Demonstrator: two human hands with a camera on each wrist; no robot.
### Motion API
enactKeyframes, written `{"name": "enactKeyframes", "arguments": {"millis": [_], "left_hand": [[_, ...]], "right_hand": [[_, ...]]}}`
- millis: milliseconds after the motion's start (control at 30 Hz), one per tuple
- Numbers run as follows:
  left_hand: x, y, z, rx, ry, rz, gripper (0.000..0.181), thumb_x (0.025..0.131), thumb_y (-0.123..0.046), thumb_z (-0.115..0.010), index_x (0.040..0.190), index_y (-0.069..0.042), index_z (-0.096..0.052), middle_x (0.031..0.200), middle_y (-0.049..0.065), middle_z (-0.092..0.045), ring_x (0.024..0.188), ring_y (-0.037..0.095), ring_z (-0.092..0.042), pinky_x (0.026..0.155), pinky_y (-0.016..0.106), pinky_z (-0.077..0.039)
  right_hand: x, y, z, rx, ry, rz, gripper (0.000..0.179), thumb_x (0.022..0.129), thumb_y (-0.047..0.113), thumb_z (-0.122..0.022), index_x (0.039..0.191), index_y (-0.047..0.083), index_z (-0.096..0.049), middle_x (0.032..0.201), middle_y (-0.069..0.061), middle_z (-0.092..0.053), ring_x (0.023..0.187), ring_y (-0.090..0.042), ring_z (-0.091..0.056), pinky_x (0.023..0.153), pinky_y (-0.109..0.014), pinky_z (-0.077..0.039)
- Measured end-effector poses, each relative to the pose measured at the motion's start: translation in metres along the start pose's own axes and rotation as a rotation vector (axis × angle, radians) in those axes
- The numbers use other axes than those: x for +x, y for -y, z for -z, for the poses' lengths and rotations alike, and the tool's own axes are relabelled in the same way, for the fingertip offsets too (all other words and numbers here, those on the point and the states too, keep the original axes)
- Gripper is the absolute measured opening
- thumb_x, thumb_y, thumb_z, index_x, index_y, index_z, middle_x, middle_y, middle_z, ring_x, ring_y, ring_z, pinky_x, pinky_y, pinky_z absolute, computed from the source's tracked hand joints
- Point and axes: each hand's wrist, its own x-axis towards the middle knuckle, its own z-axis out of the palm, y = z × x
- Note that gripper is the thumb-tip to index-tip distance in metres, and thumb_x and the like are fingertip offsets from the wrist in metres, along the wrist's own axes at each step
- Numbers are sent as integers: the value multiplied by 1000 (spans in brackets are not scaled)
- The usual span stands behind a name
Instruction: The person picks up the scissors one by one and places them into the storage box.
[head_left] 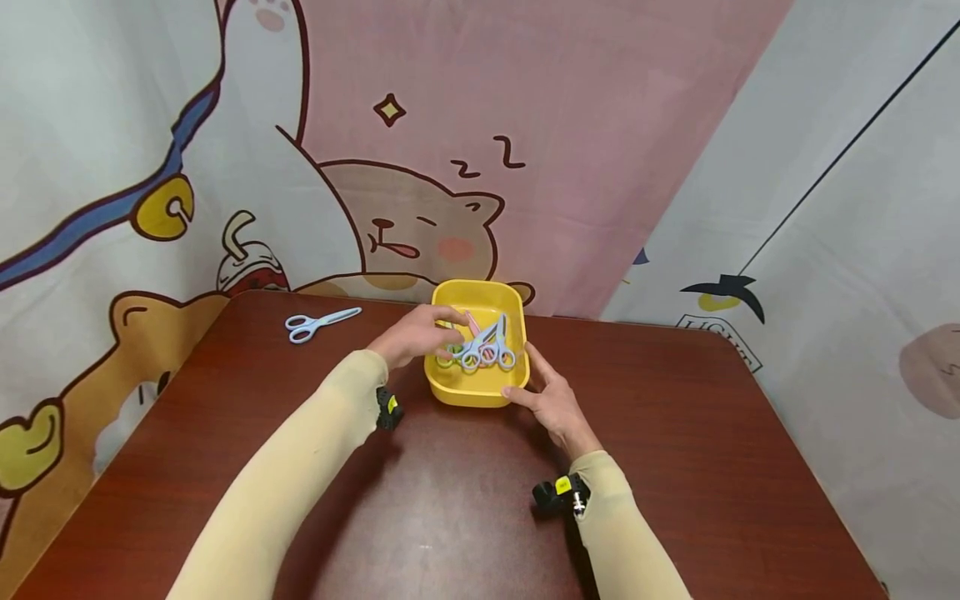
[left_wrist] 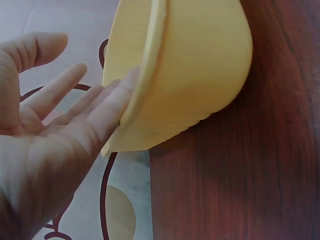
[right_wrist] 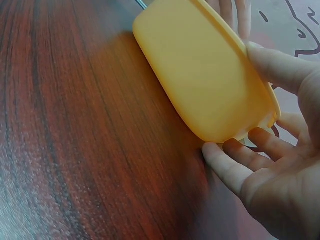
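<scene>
A yellow plastic bin (head_left: 472, 398) stands on the table, holding several scissors with light blue (head_left: 501, 337), pink and green parts. Over its left rim reaches my left hand (head_left: 420, 335), fingers spread and fairly straight, thumb apart in the left wrist view; nothing shows in its grasp, though the fingertips are partly hidden by the bin's wall. My right hand (head_left: 551, 400) holds the bin at the front right corner, thumb on the rim and fingers along the outer side. One pair of light blue scissors (head_left: 322, 323) lies on the table, left of the bin.
The dark brown wooden table (head_left: 675, 467) ends at the back against a hanging cloth (head_left: 600, 167) printed with cartoon animals. The bin stands near that back edge. A small black camera (head_left: 558, 493) is strapped to the right wrist, another to the left.
</scene>
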Motion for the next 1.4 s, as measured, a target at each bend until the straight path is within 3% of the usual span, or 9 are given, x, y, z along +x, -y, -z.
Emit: {"name": "enactKeyframes", "arguments": {"millis": [133,333,600,1067,1400], "left_hand": [[-4,2,0,11,-11,-12,44,99,-10,-64,141,-1,-59,149,23,-50,121,44,-63,104,55,-52],[-11,3,2,0,-41,-7,41,98,-13,-66,138,-6,-63,138,20,-58,119,41,-66,103,53,-53],[-18,9,6,-3,-74,-31,39,97,-15,-69,136,-10,-65,142,17,-57,120,38,-66,103,51,-53],[-28,21,18,-105,-89,-95,41,101,-11,-65,141,-3,-60,147,27,-52,128,42,-60,106,55,-50],[-37,33,31,-95,-131,-154,39,100,-17,-69,138,-6,-63,143,21,-58,121,42,-63,105,60,-49]], "right_hand": [[1,0,0,8,2,12,92,91,7,-79,165,27,-28,170,-2,-26,148,-34,-41,93,-23,-53],[1,1,-1,20,7,25,93,90,5,-79,165,27,-28,170,-2,-26,147,-34,-41,91,-22,-53],[0,-1,-2,6,1,16,94,90,7,-80,165,27,-28,170,-2,-26,148,-33,-40,96,-27,-53],[-1,-2,0,-4,5,16,92,91,8,-79,165,28,-27,171,-3,-23,152,-35,-33,110,-46,-47],[-2,0,0,-15,-6,15,93,90,7,-80,165,28,-28,171,-2,-24,152,-35,-32,109,-44,-49]]}}
